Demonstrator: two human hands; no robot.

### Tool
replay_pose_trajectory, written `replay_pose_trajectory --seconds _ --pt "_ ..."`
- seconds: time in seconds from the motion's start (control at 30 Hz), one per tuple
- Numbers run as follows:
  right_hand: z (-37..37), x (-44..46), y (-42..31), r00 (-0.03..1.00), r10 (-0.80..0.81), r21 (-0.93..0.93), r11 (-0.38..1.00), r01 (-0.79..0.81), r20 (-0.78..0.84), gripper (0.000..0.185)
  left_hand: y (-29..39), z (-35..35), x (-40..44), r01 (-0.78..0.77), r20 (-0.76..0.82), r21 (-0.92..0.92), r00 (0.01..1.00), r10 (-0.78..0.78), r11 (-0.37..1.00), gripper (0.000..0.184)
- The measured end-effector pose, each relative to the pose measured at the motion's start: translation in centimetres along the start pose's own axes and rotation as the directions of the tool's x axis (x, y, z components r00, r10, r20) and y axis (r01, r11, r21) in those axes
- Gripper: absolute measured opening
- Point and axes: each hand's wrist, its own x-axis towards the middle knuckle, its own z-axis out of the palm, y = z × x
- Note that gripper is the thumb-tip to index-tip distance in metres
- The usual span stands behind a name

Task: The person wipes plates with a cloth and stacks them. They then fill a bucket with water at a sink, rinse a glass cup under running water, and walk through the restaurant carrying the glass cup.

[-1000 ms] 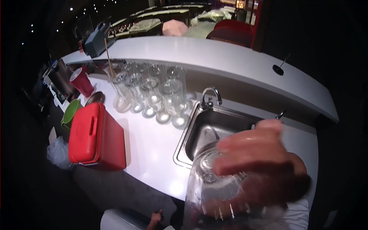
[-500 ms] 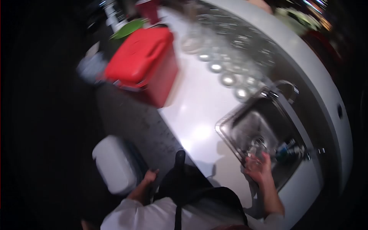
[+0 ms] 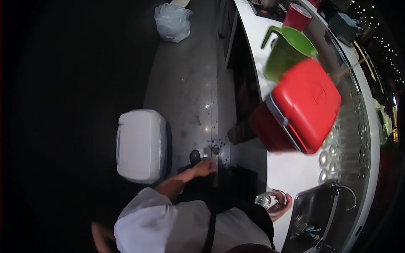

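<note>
In the head view, my right hand (image 3: 280,206) is closed around a clear drinking glass (image 3: 263,200). The glass is tilted on its side, close to my body at the counter's near edge; the fingers partly hide it. My left hand (image 3: 204,168) hangs over the floor in front of me, holding nothing, with its fingers loosely apart. To the right of the glass is the metal sink (image 3: 314,206) with its curved tap (image 3: 351,198). Several upturned clear glasses (image 3: 329,162) stand on the counter behind the sink.
A red cooler box (image 3: 310,103) stands on the white counter (image 3: 282,168), with a green jug (image 3: 291,50) and red container (image 3: 297,17) beyond. On the floor are a white-lidded cooler (image 3: 141,145) and a plastic bag (image 3: 173,22). Part of a bare arm (image 3: 102,237) shows lower left.
My view has turned left, away from the sink. My right hand has lifted the glass out of the sink toward my body. My left hand has swung forward and right.
</note>
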Motion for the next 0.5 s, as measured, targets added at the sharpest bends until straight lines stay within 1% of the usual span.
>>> replay_pose_trajectory --seconds 0.03,0.1,0.13,0.17,0.2,0.27,0.3,0.33,0.4,0.43,0.47,0.5 --pt "4.0 1.3 -0.2 0.999 0.032 0.065 0.997 -0.035 0.044 0.121 -0.7 -1.4 1.1 -0.032 0.015 0.041 0.999 0.031 0.999 0.055" --pt "12.0 5.1 -1.0 0.981 0.013 0.143 0.989 -0.041 0.193 0.118 -1.2 -5.2 3.4 -0.071 0.042 0.119 0.997 0.066 0.990 0.058" --pt "15.5 6.9 -0.8 0.953 -0.048 0.138 0.990 0.007 0.298 0.116 -1.6 -7.5 4.1 -0.086 0.056 0.117 0.995 0.080 0.989 0.058" --pt "18.9 8.4 -0.5 0.950 -0.003 0.161 0.986 -0.050 0.313 0.114 -2.0 -10.0 4.4 -0.094 0.072 0.122 0.994 0.085 0.988 0.059" --pt "22.1 10.2 0.0 0.937 -0.051 0.131 0.991 0.005 0.346 0.111 -2.4 -12.7 4.6 -0.098 0.094 0.133 0.992 0.085 0.986 0.059" --pt "28.4 14.5 -2.5 0.918 -0.036 0.168 0.985 -0.033 0.396 0.106 -2.7 -19.7 5.1 -0.061 0.096 0.099 0.994 0.052 0.993 0.060" --pt "31.3 15.9 -3.0 0.929 0.040 0.247 0.959 -0.139 0.368 0.105 -3.0 -23.1 6.1 -0.039 0.080 0.102 0.996 0.031 0.994 0.060" --pt "33.9 17.4 -2.3 0.939 0.010 0.244 0.965 -0.100 0.343 0.105 -4.0 -26.4 7.2 -0.020 0.069 0.109 0.998 0.012 0.994 0.060" --pt "38.4 21.2 -0.8 0.945 -0.082 0.175 0.984 0.027 0.318 0.100 -7.1 -33.0 10.0 0.061 -0.051 -0.054 0.997 -0.064 0.997 0.058" --pt "40.6 23.2 -0.7 0.953 -0.013 0.125 0.992 -0.027 0.303 0.097 -9.1 -36.3 11.6 0.110 -0.106 -0.140 0.987 -0.125 0.984 0.057" --pt "42.9 24.9 0.0 0.958 0.017 0.110 0.993 -0.050 0.286 0.096 -11.1 -39.2 13.0 0.152 -0.165 -0.243 0.967 -0.195 0.958 0.057" --pt "45.2 26.7 1.0 0.961 0.013 0.122 0.991 -0.049 0.275 0.096 -12.0 -42.8 13.1 0.249 -0.246 -0.301 0.912 -0.327 0.920 0.057"
